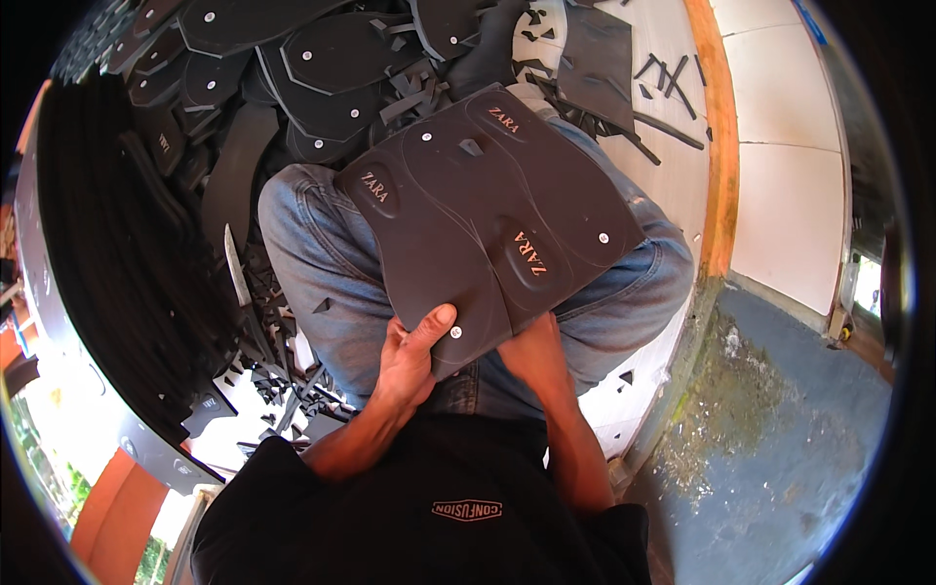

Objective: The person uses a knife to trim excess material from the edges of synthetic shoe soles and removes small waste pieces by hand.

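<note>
I log left hand (405, 363) pinching near corner of black sheet (458, 219), which spreads forward; right hand (534, 356) under near edge, grip untellable.

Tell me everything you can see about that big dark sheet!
The dark sheet looks like foam or rubber, with sole-shaped outlines, gold lettering and white spots. It slants across the jeans, a small scrap on top. The left hand grips its near edge, thumb above; the right hand is partly hidden underneath.
</note>
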A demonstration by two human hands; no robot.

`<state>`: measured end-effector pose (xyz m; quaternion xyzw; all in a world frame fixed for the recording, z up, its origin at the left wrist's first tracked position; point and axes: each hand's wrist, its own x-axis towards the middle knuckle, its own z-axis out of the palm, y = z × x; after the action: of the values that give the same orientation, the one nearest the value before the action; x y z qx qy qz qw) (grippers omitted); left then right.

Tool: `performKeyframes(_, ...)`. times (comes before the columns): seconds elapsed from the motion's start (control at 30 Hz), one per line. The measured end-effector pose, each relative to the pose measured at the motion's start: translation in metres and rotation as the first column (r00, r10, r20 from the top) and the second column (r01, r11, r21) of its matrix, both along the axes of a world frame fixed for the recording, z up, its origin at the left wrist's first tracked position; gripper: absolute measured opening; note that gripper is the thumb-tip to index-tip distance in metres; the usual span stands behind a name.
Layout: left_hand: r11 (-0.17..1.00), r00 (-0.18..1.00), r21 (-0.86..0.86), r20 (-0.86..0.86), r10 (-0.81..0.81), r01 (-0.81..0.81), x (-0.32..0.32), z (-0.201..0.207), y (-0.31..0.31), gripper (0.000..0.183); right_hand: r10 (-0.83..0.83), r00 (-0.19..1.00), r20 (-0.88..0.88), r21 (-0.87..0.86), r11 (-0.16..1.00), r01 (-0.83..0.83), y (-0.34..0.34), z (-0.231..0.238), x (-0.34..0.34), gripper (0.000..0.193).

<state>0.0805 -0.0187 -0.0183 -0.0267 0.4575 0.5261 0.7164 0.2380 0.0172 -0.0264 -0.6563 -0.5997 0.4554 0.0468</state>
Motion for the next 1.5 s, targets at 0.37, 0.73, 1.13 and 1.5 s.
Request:
performKeyframes(0.37,0.999,0.998,0.000,0.018,0.053,-0.053,-0.009,-0.001,-0.010,0.040,0.348,0.928,-0.133,0.494,0.835,-0.242,0.014,-0.033,0.006,0.036)
performKeyframes(0.73,0.999,0.997,-0.021,0.067,0.045,-0.043,-0.013,-0.007,-0.016,0.044,0.298,0.944,-0.139,0.588,0.792,-0.164,0.008,-0.066,0.019,0.039)
performKeyframes(1.13,1.000,0.997,-0.016,0.076,0.019,-0.018,-0.014,-0.002,-0.014,0.048,0.023,0.904,-0.426,0.375,0.914,0.153,0.007,-0.094,0.003,0.035)
performKeyframes(1.5,0.998,0.995,-0.053,0.100,-0.013,0.018,-0.009,-0.001,-0.011,0.041,-0.060,0.947,-0.314,0.375,0.909,0.181,0.028,-0.096,-0.039,0.027)
